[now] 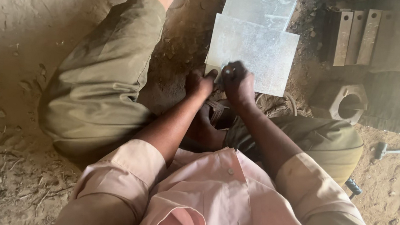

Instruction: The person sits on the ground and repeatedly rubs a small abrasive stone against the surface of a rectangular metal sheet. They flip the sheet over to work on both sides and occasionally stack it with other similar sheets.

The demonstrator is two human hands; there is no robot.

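Looking straight down on a person seated on a dirt floor [19, 24], knees spread wide in olive trousers, pink shirt filling the bottom of the frame. Both hands meet at centre frame, right at the near edge of a pale grey metal sheet [258, 52] that lies flat on the ground just above centre. A second sheet [260, 4] of the same kind lies under it, pushed toward the top edge of the frame.

The left hand [200, 84] sits at the sheet's lower left corner, thumb up against the edge, fingers curled together and tucked under; whether they pinch anything I cannot tell. The right hand [238, 84] is just beside it, knuckles up, fingers bunched together and pressing down on the sheet's near edge. The two hands nearly touch.

Below the hands, between the legs, a small dark object [217, 110] sits half hidden, too shadowed to make out.

Upper right of the frame: a row of upright steel blocks [356, 37], and below them a heavy block with a round hole [348, 102]. At the right edge, a hammer [396, 151] lies on the sand, well apart from the hands.
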